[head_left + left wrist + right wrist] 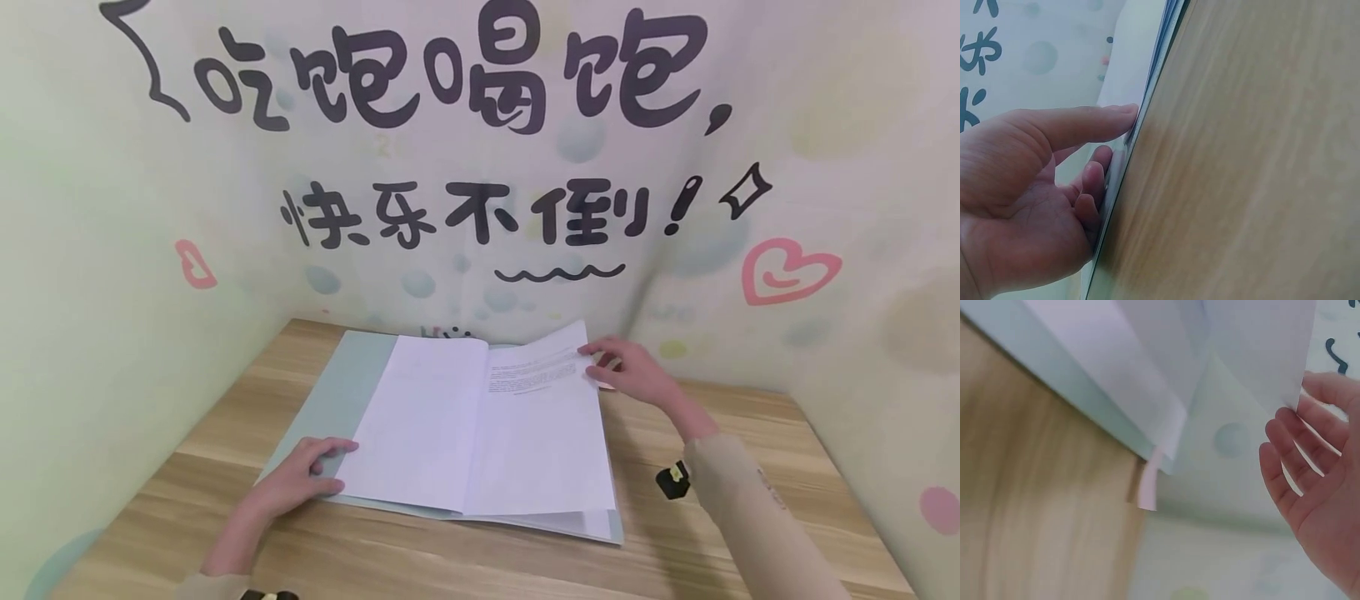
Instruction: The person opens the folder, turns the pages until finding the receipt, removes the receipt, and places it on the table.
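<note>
A light blue-green folder point(330, 400) lies spread out with white sheets in it. My right hand point(633, 371) pinches the top right corner of a printed page point(540, 450) between thumb and fingers. That corner is lifted, and in the right wrist view the page point(1272, 344) stands away from the sheets point(1110, 369) below. My left hand point(296, 475) rests at the lower left of the folder, its fingertips at the edge of the left page point(423, 417). In the left wrist view the left thumb lies along the sheet edges, fingers loosely bent.
A pink strip point(1149, 487) sticks out from the sheets at the folder's far corner. Under the folder is a wood-grain table point(420, 558). Walls with black lettering and pink hearts point(787, 271) close in the table behind and at both sides.
</note>
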A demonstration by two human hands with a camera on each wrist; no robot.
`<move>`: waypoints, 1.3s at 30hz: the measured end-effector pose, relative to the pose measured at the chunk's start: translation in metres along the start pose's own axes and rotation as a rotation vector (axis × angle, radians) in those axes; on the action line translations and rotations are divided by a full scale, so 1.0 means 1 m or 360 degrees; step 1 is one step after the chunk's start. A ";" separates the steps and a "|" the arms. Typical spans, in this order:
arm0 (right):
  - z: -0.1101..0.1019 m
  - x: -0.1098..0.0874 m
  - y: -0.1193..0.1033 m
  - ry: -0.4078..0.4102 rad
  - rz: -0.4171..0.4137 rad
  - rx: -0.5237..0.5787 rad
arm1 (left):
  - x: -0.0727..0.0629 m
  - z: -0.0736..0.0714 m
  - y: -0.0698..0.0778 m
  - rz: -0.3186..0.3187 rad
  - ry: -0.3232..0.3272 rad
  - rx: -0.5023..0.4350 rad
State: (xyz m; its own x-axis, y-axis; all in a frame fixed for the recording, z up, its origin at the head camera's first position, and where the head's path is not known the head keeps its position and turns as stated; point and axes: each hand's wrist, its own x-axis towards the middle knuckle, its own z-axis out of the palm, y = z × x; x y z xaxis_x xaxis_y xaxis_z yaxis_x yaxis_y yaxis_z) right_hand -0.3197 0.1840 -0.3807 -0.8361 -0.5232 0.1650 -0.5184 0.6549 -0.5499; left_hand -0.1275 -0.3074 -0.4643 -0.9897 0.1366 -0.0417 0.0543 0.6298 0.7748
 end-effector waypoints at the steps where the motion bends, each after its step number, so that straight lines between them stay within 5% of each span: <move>1: -0.002 0.001 -0.003 -0.0010 -0.0019 -0.0010 | 0.000 0.000 0.000 0.0004 0.0004 -0.0002; 17: -0.011 0.038 -0.058 -0.0027 -0.0170 -0.0113 | 0.000 0.000 0.001 0.0016 -0.0005 0.0000; 28: 0.018 0.089 -0.099 -0.0198 -0.0200 -0.0150 | -0.003 0.002 0.000 0.0006 0.0004 -0.0028; 39: 0.059 0.127 -0.136 -0.0201 -0.0150 -0.0171 | -0.001 0.000 0.000 -0.0005 0.0009 0.0019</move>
State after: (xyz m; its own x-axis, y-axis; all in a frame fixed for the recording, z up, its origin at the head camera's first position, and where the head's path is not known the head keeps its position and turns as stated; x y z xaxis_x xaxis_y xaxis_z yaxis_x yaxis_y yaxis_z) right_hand -0.3446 -0.0040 -0.3333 -0.7572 -0.6449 0.1041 -0.6154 0.6507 -0.4448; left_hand -0.1266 -0.3076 -0.4639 -0.9907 0.1302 -0.0407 0.0525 0.6396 0.7669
